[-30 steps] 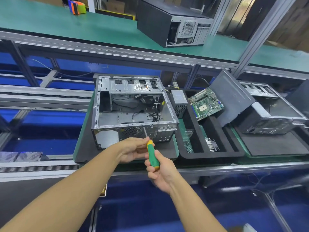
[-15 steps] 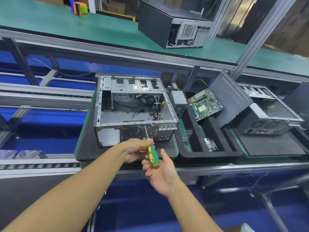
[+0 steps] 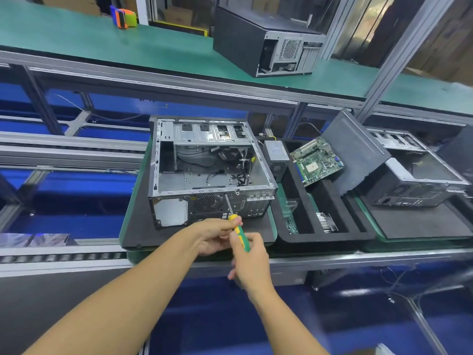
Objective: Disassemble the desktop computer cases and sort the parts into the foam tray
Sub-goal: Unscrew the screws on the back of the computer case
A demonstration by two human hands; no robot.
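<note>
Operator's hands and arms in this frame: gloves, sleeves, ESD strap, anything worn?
Nothing worn that shows. The left hand and right hand are bare, no gloves or rings visible. The left forearm and right forearm are uncovered to the frame edge: no sleeves in view. No watch, strap or cable on either wrist.

Your screwdriver [image 3: 239,234]: green handle w/ yellow bands. Case [image 3: 204,175] in front of you: silver-grey metal, w/ a black perforated fan grille at the rear. Pad [image 3: 140,231] under it: black w/ green edge. Tray [image 3: 320,237] to your right: black foam. Board [image 3: 317,161] in it: green. PSU [image 3: 276,155]: grey. Shelf [image 3: 102,44] above: teal-green. 2nd case [image 3: 245,39] up there: black.
</note>
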